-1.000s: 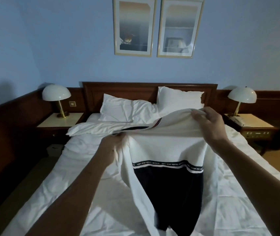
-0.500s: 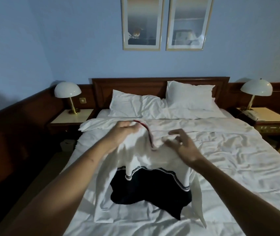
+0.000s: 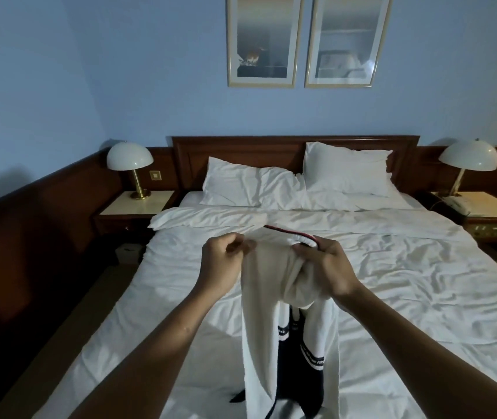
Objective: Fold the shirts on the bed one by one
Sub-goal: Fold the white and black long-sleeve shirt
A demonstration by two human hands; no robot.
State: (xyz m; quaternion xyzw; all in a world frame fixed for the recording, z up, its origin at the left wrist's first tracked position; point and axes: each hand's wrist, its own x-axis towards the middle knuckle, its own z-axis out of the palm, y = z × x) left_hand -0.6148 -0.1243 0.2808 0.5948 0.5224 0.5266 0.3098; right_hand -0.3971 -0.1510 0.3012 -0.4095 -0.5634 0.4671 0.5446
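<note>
A white shirt (image 3: 266, 297) with a dark navy lower half and a lettered band hangs bunched and lifted above the bed (image 3: 407, 291). Its red-and-dark trimmed collar sits at the top between my hands. My left hand (image 3: 223, 261) pinches the shirt's upper edge at the left of the collar. My right hand (image 3: 325, 267) grips the collar and gathered cloth at the right. The shirt's lower end trails down toward the bottom of the view, and its sleeves hang folded in along the sides.
Two white pillows (image 3: 301, 179) lean on the wooden headboard (image 3: 241, 146). Bedside tables with dome lamps (image 3: 129, 158) (image 3: 468, 155) stand on both sides; a telephone (image 3: 456, 204) lies on the right one. A small white box (image 3: 127, 252) sits on the floor at the left.
The shirt was spread wide, then dropped low on the bed with my right hand released. Now both hands hold it near the collar, close together, and it hangs narrow and bunched.
</note>
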